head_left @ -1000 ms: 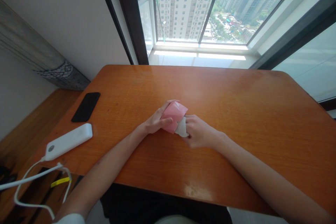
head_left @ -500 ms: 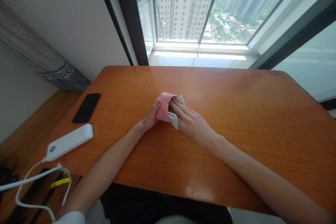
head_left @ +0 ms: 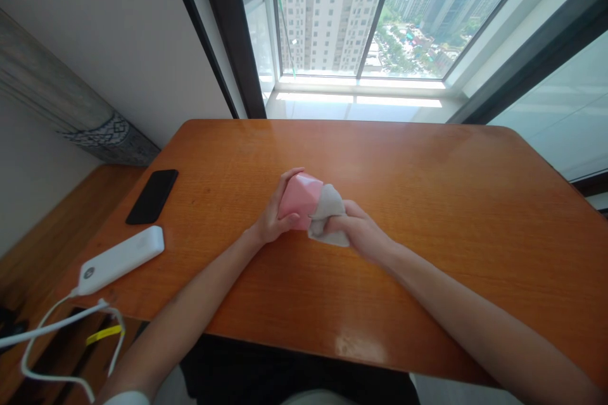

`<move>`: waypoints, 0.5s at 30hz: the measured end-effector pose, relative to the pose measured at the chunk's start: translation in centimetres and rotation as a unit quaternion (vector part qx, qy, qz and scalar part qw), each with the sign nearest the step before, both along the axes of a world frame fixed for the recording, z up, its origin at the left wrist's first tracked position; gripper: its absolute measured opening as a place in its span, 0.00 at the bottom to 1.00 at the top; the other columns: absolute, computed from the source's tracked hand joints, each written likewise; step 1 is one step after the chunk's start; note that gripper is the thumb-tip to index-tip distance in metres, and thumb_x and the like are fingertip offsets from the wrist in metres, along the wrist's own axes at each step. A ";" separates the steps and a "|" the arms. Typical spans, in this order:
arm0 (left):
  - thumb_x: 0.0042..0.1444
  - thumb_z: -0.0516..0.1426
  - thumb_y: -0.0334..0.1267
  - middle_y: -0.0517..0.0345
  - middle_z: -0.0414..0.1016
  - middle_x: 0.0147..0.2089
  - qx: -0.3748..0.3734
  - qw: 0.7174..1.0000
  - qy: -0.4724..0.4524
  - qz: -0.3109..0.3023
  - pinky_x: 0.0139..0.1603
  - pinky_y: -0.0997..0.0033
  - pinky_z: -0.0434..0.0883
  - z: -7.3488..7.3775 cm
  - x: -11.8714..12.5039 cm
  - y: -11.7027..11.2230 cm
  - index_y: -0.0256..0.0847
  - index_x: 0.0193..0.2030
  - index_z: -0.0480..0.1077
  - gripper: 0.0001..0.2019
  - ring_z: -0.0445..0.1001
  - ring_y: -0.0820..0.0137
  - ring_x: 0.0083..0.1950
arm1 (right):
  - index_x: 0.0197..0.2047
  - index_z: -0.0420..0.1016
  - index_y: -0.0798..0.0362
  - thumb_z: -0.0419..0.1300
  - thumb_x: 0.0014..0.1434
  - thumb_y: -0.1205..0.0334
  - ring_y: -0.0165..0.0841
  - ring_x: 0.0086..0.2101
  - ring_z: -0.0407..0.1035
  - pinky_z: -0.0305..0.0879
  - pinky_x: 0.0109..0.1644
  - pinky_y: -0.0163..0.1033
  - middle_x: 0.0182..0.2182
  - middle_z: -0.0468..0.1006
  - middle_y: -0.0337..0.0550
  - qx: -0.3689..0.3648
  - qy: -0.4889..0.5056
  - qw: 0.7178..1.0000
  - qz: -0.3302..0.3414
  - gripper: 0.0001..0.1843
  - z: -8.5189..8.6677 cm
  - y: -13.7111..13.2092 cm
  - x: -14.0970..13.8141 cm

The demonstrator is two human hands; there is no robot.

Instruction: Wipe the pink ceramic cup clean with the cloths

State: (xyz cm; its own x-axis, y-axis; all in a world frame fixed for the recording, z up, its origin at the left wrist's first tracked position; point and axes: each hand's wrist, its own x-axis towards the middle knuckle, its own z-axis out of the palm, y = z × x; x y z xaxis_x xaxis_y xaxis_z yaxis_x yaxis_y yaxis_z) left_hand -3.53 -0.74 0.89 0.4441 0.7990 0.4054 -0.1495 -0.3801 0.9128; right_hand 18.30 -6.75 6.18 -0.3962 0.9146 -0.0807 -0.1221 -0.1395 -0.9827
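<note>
Near the middle of the tabletop (head_left: 427, 202), one pink container (head_left: 301, 199) sits between two bare hands; whether it touches the surface cannot be told. Its shiny wall is faceted, with flat, angled planes. The left hand (head_left: 270, 223) has its grip spread around the container, thumb on the near side and fingers over the far side. The right hand (head_left: 365, 233) has a narrow grip, holding one soft, creased, pale grey cloth (head_left: 330, 212) against the container's right end and hiding that end.

Smooth, orange-brown wood grain runs across the tabletop. At its left side lie two more things: one flat black phone (head_left: 152, 197) and, just beside it, one white power bank (head_left: 122, 259), a long block with rounded corners. Its round dark mark is too small to read. White cable (head_left: 54, 328) loops at the near left corner, beside one yellow tag (head_left: 103, 334).
</note>
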 end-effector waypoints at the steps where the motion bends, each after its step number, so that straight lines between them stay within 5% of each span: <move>1: 0.57 0.66 0.70 0.40 0.70 0.70 0.047 0.999 0.015 0.008 0.66 0.50 0.73 -0.1 -0.1 0.2 0.42 0.81 0.55 0.54 0.76 0.50 0.60 | 0.33 0.78 0.53 0.63 0.48 0.67 0.32 0.28 0.68 0.64 0.31 0.35 0.26 0.76 0.38 -0.071 0.066 0.995 -0.019 0.07 0.1 0.2 0.1; 5: 0.51 0.72 0.63 0.39 0.64 0.73 0.190 0.979 0.063 0.030 0.70 0.44 0.70 -1.0 -0.5 1.3 0.46 0.84 0.47 0.61 0.73 0.46 0.65 | 0.41 0.82 0.53 0.66 0.43 0.70 0.35 0.31 0.72 0.71 0.34 0.36 0.36 0.84 0.43 -0.216 0.234 0.944 -0.082 0.18 0.9 0.5 0.0; 9: 0.46 0.74 0.62 0.37 0.61 0.75 0.242 0.969 0.047 0.035 0.74 0.36 0.66 -2.0 -0.6 1.8 0.50 0.84 0.44 0.65 0.69 0.40 0.71 | 0.43 0.83 0.54 0.66 0.45 0.69 0.37 0.34 0.75 0.75 0.38 0.39 0.40 0.86 0.46 -0.223 0.258 0.935 -0.097 0.18 1.1 -0.1 -0.7; 12: 0.47 0.73 0.65 0.38 0.64 0.74 0.214 0.976 0.008 0.025 0.75 0.36 0.66 -2.4 -0.4 1.6 0.50 0.84 0.45 0.65 0.71 0.40 0.70 | 0.41 0.82 0.53 0.63 0.50 0.68 0.35 0.31 0.72 0.73 0.35 0.38 0.35 0.83 0.42 -0.116 0.195 0.970 -0.083 0.14 0.3 -0.8 -0.9; 15: 0.52 0.70 0.66 0.39 0.70 0.72 0.115 0.992 -0.051 -0.004 0.75 0.38 0.67 -2.1 0.0 0.8 0.47 0.82 0.50 0.58 0.76 0.43 0.67 | 0.36 0.78 0.51 0.59 0.55 0.71 0.34 0.31 0.72 0.74 0.35 0.37 0.31 0.79 0.40 0.153 0.023 0.988 -0.021 0.08 -0.9 -0.9 -0.6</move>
State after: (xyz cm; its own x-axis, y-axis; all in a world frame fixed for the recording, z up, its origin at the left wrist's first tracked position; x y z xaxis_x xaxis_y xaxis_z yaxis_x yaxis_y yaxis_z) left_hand -3.48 0.03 -1.25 0.3977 0.6770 0.6193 -0.2397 -0.5749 0.7823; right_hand 17.67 -7.66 5.31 -0.3550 0.9088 0.2193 -0.1661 0.1695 -0.9714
